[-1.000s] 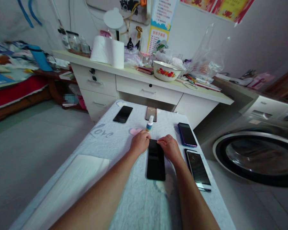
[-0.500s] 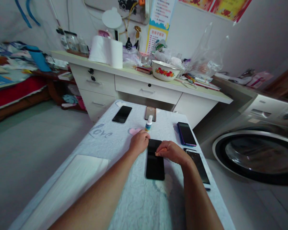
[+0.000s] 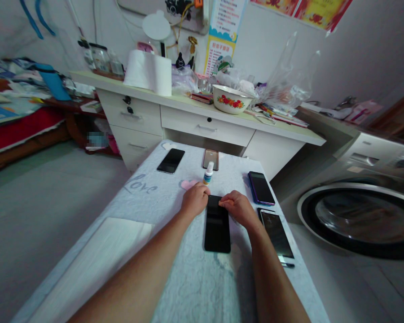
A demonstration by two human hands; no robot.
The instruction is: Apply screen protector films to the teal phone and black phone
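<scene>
A black smartphone [image 3: 217,229] lies face up on the cloth-covered table, its long side pointing away from me. My left hand [image 3: 195,198] is closed at the phone's upper left corner, its fingertips on that edge. Over the upper right part of the screen, my right hand [image 3: 239,208] has its fingers pinched together against the glass. Whatever is between those fingers, if anything, is too small or hidden to make out. Just beyond my left hand stands a small white-capped bottle [image 3: 208,174] with a blue and yellow label.
Another phone [image 3: 171,160] lies at the far left, and a brownish phone or case [image 3: 211,159] at the far edge. On the right are a purple-edged phone [image 3: 261,188] and a white-framed phone [image 3: 278,235]. A white folded sheet [image 3: 101,260] lies left; a washing machine [image 3: 366,179] stands right.
My right hand has slid up the screen, away from me, from the phone's middle toward its top. My left hand and the phone have stayed in place.
</scene>
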